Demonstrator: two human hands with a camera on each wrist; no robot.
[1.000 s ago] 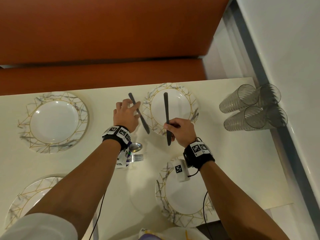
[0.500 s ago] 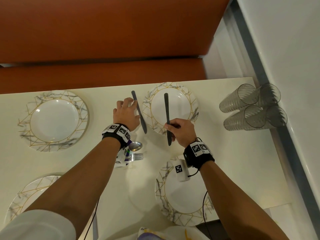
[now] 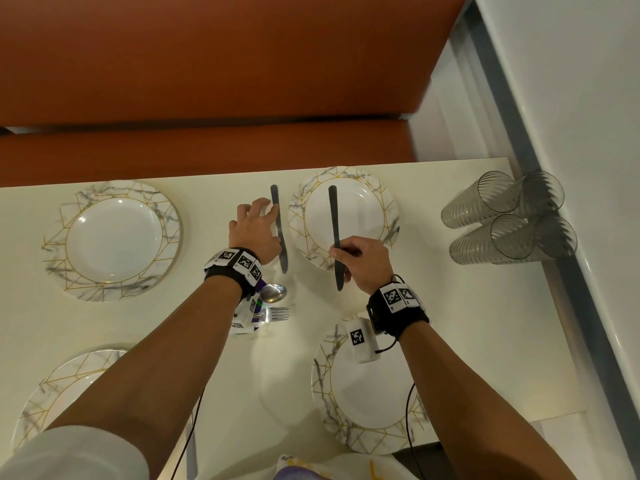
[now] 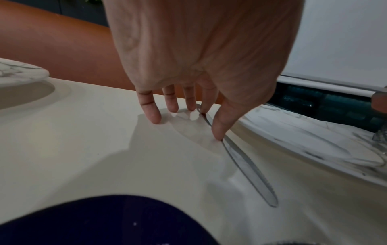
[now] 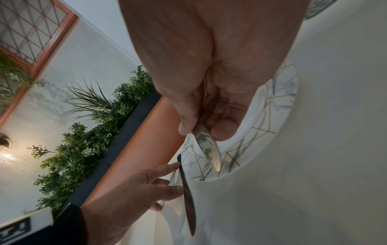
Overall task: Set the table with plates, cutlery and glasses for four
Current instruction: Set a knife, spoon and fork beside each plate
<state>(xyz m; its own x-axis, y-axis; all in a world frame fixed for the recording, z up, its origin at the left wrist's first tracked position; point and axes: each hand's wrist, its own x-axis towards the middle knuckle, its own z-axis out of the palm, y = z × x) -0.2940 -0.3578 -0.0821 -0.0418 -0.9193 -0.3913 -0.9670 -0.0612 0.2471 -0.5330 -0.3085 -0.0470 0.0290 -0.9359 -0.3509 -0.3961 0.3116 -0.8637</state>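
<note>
Cream worktop [image 3: 450, 323] carried four marbled plates; left hand [image 3: 254, 230], fingers [image 4: 218, 126] straight, squared one dark steel knife [image 3: 280, 233] beside the far plate [image 3: 388, 202], while right hand [image 3: 363, 261] pinched a second knife [image 3: 333, 216] above it, likely awaiting placement.

An orange bench [image 3: 207, 81] fills the upper frame behind the cream worktop [image 3: 485, 323]. A white wall [image 3: 571, 81] runs down the right. Green plants [image 5: 83, 140] sit left.

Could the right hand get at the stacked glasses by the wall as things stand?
Probably not straight away: the right hand grips a knife over the far plate. The table between it and the glasses looks bare, so the path seems free once the knife is set down.
</note>
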